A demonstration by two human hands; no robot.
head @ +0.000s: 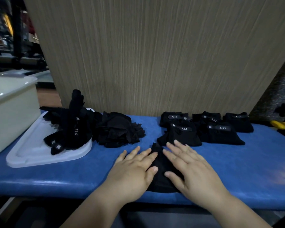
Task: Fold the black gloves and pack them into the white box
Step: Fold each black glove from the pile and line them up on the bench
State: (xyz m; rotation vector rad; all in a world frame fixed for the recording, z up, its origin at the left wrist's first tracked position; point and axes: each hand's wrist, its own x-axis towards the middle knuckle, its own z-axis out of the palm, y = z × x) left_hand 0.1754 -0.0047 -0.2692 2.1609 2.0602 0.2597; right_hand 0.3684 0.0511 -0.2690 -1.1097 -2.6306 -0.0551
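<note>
While the left hand and right hand, each grip spread, are pressing the black glove flat at lower centre, it may be creeping off the near edge of the worktop.

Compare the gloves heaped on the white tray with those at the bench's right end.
The tray heap is tangled, one glove sticking up; the right group is folded flat. The tray heap lies on the white tray; the right group on the blue bench. Both black, labelled 5.11.
</note>
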